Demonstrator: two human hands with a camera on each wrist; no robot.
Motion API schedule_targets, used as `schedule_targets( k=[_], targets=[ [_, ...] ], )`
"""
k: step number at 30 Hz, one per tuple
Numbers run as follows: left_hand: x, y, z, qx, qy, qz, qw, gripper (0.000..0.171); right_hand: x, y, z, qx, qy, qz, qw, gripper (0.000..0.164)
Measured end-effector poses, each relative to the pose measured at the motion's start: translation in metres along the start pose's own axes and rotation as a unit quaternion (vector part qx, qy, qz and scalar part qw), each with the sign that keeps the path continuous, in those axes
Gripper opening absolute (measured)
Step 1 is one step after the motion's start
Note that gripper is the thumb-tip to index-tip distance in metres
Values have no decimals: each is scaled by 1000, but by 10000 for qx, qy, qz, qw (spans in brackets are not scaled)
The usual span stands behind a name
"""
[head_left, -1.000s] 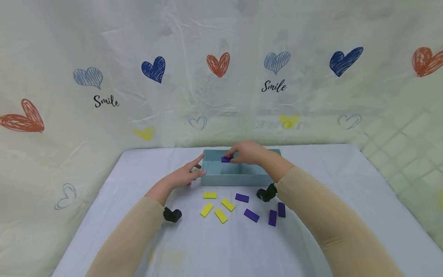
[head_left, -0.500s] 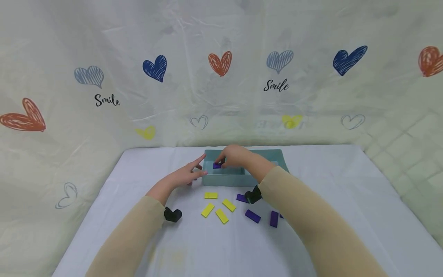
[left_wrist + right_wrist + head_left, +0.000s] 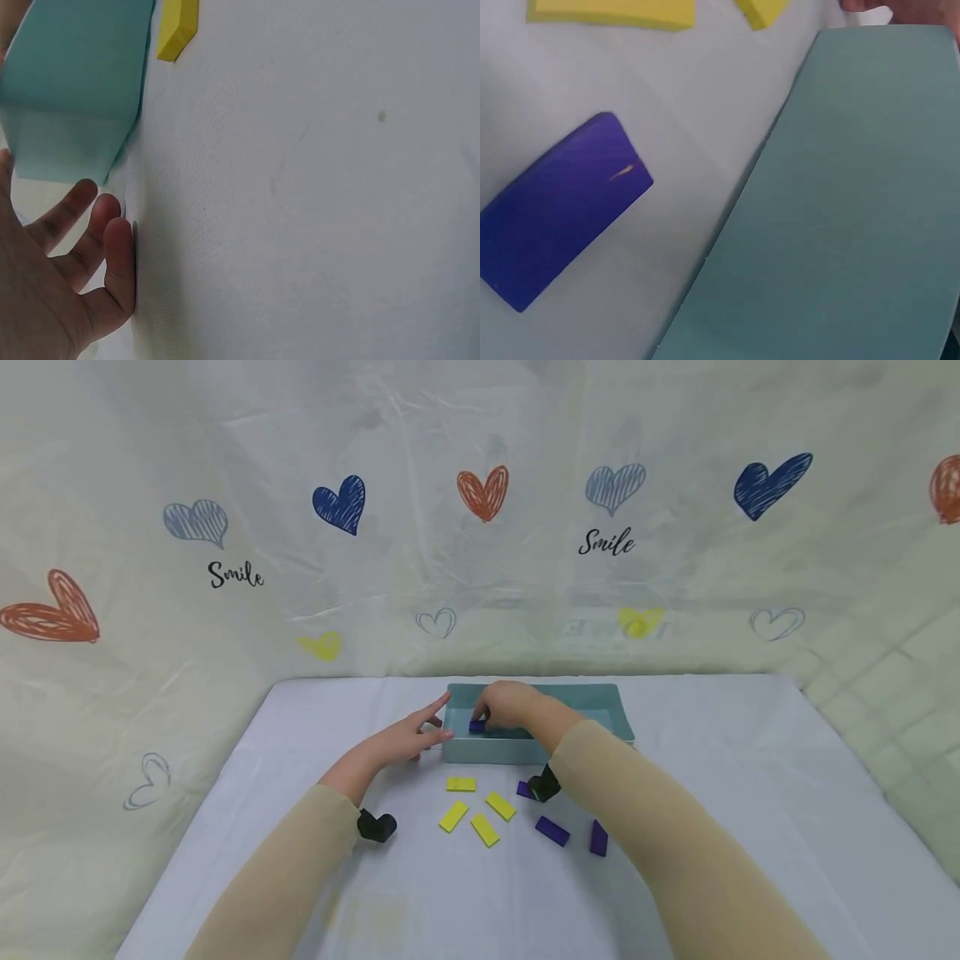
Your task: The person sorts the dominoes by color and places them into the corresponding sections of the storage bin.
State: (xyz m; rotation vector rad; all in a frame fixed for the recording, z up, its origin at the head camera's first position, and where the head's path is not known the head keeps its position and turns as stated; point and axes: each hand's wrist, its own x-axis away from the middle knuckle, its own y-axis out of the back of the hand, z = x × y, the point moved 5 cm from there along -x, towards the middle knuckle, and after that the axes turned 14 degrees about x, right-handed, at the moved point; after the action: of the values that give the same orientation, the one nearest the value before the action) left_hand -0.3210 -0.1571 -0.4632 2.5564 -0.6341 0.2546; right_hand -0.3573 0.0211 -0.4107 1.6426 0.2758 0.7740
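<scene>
My right hand (image 3: 510, 703) reaches over the front wall into a teal box (image 3: 495, 752) and pinches a purple block (image 3: 477, 727), low inside its left part. At the box's left end is my left hand (image 3: 401, 739), index finger and thumb stretched out to its edge. The left wrist view shows the other fingers of the left hand (image 3: 52, 277) loosely bent beside the box wall (image 3: 75, 67). In the right wrist view the front of the box (image 3: 832, 202) hides the right hand's fingers; a loose purple block (image 3: 566, 214) lies outside it.
Several yellow blocks (image 3: 461, 784) lie on the white-covered table (image 3: 435, 902) in front of the box. To their right are more purple blocks (image 3: 552, 831), one partly behind the black device on the right wrist (image 3: 544, 783). A patterned sheet (image 3: 405, 552) hangs behind.
My right hand has carried the purple block leftward and down toward the floor of the box. The left hand has stayed at the box's left end. The head view has shifted slightly.
</scene>
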Motion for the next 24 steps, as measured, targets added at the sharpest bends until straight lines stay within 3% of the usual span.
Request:
schedule_targets(
  k=[9,24],
  targets=[
    [0,0,1,30,7,0,10000,76,-16,-10,-1,400,-35,41,9992,29],
    [1,1,-2,36,46,15,10000,79,-25,-7,9,768,187,-168,9967,33]
  ],
)
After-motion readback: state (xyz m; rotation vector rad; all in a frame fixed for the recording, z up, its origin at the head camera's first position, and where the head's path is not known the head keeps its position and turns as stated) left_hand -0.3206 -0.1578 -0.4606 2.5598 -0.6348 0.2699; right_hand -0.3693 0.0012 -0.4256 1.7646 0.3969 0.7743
